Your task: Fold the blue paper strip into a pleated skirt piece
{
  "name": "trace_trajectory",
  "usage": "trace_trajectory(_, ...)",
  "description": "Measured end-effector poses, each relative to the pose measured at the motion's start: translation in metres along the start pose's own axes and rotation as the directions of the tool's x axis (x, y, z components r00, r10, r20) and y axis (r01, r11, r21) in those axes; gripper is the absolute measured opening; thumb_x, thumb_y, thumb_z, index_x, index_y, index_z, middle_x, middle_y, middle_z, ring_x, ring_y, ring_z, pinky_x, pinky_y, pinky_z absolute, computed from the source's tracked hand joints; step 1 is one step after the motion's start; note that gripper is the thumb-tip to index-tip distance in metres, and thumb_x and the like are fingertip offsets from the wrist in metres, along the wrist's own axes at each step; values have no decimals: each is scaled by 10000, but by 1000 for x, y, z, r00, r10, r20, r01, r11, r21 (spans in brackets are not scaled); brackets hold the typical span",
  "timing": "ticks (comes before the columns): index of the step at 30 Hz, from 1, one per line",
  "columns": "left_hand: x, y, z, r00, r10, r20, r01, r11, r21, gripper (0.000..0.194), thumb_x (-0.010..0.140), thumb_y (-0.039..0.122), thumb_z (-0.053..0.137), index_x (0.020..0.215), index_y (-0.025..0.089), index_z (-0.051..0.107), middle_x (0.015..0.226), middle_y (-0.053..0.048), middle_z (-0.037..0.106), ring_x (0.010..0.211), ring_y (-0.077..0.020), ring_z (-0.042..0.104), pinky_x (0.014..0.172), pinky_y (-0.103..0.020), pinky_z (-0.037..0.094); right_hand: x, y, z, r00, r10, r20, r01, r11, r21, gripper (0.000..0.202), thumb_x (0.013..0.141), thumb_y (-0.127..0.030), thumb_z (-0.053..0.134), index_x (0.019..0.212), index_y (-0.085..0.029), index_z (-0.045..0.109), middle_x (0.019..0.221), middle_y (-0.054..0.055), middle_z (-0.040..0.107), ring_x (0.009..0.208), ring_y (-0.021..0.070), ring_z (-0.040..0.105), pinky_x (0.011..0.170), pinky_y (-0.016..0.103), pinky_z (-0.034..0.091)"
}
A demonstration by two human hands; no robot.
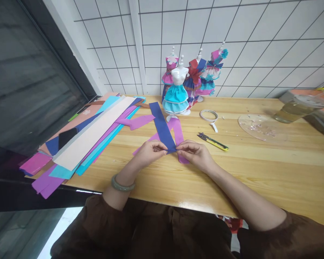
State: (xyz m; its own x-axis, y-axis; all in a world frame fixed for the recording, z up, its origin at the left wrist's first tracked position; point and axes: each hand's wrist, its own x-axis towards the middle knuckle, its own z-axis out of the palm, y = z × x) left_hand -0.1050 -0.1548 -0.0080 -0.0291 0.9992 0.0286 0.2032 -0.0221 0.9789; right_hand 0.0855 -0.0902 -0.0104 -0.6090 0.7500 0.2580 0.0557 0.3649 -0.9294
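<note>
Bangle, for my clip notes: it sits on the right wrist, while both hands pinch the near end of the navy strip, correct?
Wrong wrist: the head view shows the bangle on the left one. The left hand and right hand pinch the near end of the navy strip.

Counted: four white miniature dress forms (179,77), two bare hands (151,154), one green round bangle (122,186), one white ring-shaped coil (209,120), one slim yellow-and-black tool (216,142), one clear plastic cup (293,108), one transparent round tray (268,136).

And over at the right, a clear cup (298,109) of yellowish drink stands by a round transparent plate (261,126) scattered with tiny clear bits; white tiles (194,21) with dark grout lines rise behind the worktop (272,172).
</note>
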Motion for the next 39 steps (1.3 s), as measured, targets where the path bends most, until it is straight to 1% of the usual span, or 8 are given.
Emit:
trace_trajectory(5,-2,4,-2,998,-62,17,64,995,-82,234,618,291,680,768,116,641,800,-75,666,741,-154,604,715,-289,470,0,-3,-1,997,70,-22,-69,995,74,165,691,-305,648,797,-178,654,847,49,624,755,155,580,689,288,458)
trace_trajectory(9,-2,6,-3,999,-47,15,49,990,-131,272,595,302,703,783,117,638,763,-60,665,715,-144,601,707,-288,470,0,-3,-1,990,141,-28,-137,984,113,197,670,-321,666,787,-169,624,779,32,622,685,136,562,663,281,450)
trace_trajectory(17,-1,3,-6,997,-51,60,62,979,-195,257,619,293,692,802,117,650,688,-44,647,661,-123,588,662,-256,460,1,-2,-2,999,41,15,-42,995,94,133,705,-309,634,741,-186,672,838,50,625,779,156,571,730,297,447)
trace_trajectory(22,-2,3,-7,993,-72,90,87,980,-179,258,625,301,686,805,117,667,696,-54,649,667,-128,581,663,-256,452,0,-2,-2,997,81,16,-83,989,126,130,692,-281,651,780,-190,684,854,48,633,780,155,577,739,302,448)
trace_trajectory(27,-2,6,-7,991,-95,95,109,981,-162,307,621,307,687,858,116,652,702,-40,621,656,-110,556,622,-230,438,1,-2,-2,988,152,29,-155,979,132,219,654,-333,677,808,-178,683,858,49,647,769,155,582,731,297,455)
trace_trajectory(31,-3,7,-7,993,-75,91,88,985,-148,335,593,294,706,872,120,642,660,-12,572,630,-92,520,592,-214,419,1,-1,-1,980,194,33,-197,970,144,273,620,-340,699,827,-165,667,835,45,641,711,137,572,664,270,459)
trace_trajectory(35,-2,6,-6,996,-55,76,67,984,-165,324,588,265,706,870,123,632,687,-12,568,654,-92,520,622,-220,423,0,1,1,972,231,42,-234,960,154,318,592,-316,714,856,-157,635,685,6,600,571,98,520,530,232,424)
trace_trajectory(39,-1,4,-5,996,-58,64,67,985,-161,324,581,264,707,863,120,633,696,-18,574,668,-101,525,645,-235,428,0,2,2,976,214,30,-216,966,141,316,590,-316,708,850,-155,625,672,1,596,566,98,520,536,236,427)
